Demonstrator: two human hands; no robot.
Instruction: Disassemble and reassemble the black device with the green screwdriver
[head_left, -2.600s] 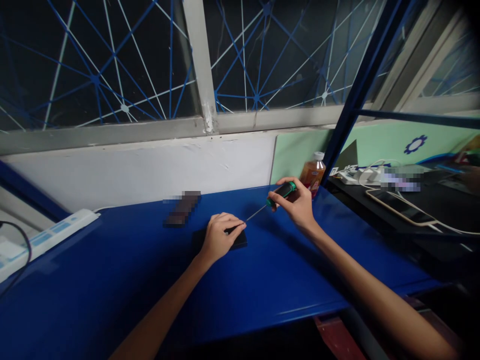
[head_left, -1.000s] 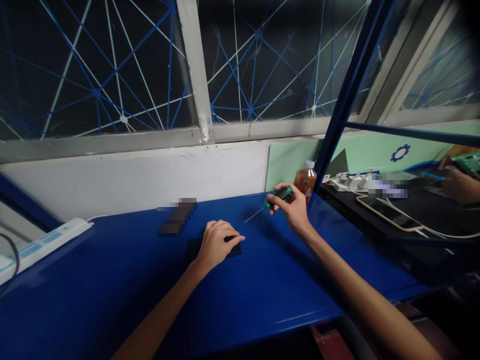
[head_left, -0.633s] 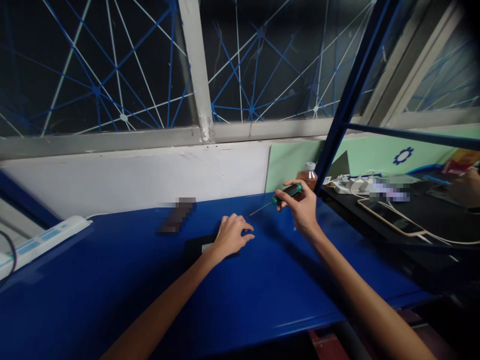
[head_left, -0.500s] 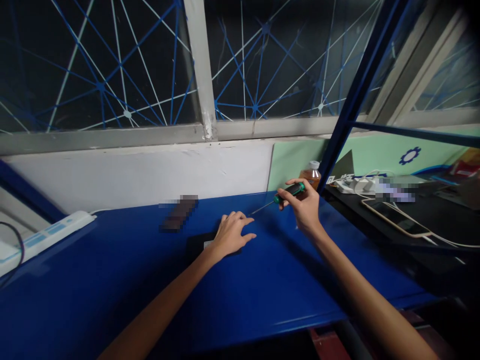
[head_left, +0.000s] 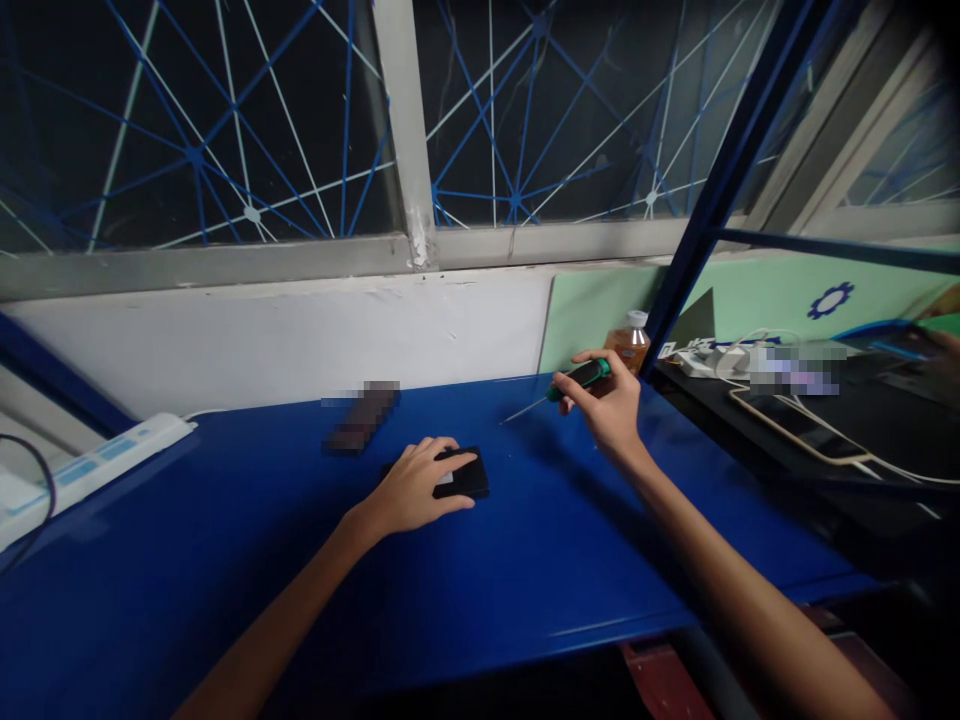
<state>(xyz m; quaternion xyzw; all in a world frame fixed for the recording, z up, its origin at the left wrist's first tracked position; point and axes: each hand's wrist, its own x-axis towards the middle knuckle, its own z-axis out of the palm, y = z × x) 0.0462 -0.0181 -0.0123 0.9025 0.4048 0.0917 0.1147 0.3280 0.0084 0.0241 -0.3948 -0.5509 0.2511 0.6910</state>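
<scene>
My left hand (head_left: 420, 488) lies over a flat black box (head_left: 472, 478) with a pale label, its fingers spread across the top and its thumb by the near edge. Part of the box is hidden under the hand. In my right hand (head_left: 606, 405) is a screwdriver (head_left: 585, 375) with a green and black handle. Its thin shaft points down and left, the tip in the air or just over the table, right of the box. A tiny speck (head_left: 510, 456), too small to name, is on the blue table (head_left: 480, 580) below the tip.
A dark, blurred-out object (head_left: 365, 418) lies behind the box. At the left is a white power strip (head_left: 97, 470). A drink bottle (head_left: 631, 340) stands behind my right hand. On the black table at right lie a phone (head_left: 799, 425) and cables; another person's hand shows at the edge.
My left hand's pinched fingers have parted. It reached toward the screwdriver tip, then drew back left onto the black box. My right hand keeps the screwdriver, slightly farther right.
</scene>
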